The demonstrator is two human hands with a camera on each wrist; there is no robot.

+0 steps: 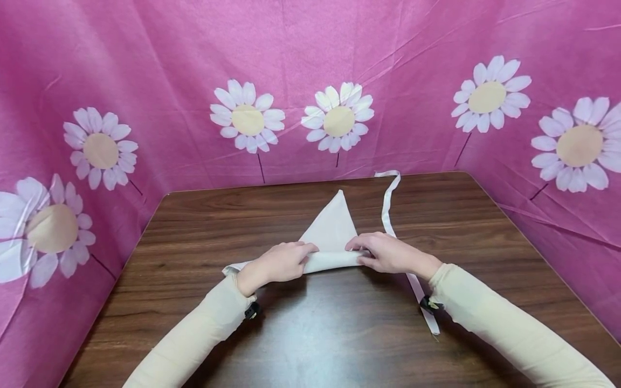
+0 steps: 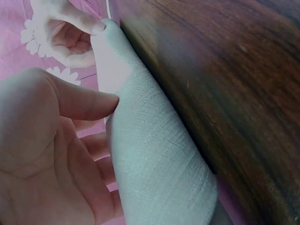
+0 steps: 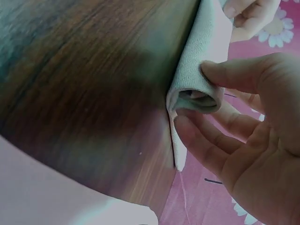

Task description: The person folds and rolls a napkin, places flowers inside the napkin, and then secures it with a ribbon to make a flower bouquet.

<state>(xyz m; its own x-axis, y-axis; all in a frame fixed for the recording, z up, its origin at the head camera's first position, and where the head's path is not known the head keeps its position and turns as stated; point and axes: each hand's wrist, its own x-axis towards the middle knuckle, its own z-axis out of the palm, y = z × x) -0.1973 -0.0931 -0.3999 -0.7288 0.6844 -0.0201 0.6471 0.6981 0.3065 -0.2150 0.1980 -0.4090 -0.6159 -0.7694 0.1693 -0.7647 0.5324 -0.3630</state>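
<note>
Against pink drapes [image 1: 301, 43], on a brown table [image 1: 204, 226], pinches rolled cloth [image 1: 332, 262] between thumb and fingers of left hand [image 1: 281, 262] and right hand [image 1: 389, 254], lengthwise across both, equally near each, with unrolled point [image 1: 336, 221] beyond the fingertips.

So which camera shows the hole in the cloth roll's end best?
The right wrist view: it looks into the hole in the roll. The head view shows the roll, but the right hand covers that end. The left wrist view shows the roll's side, not the hole.

brown wood-grain table [image 1: 194, 334] — on it, a part-rolled pale cloth [image 1: 332, 223], white strip [image 1: 386, 207].
</note>
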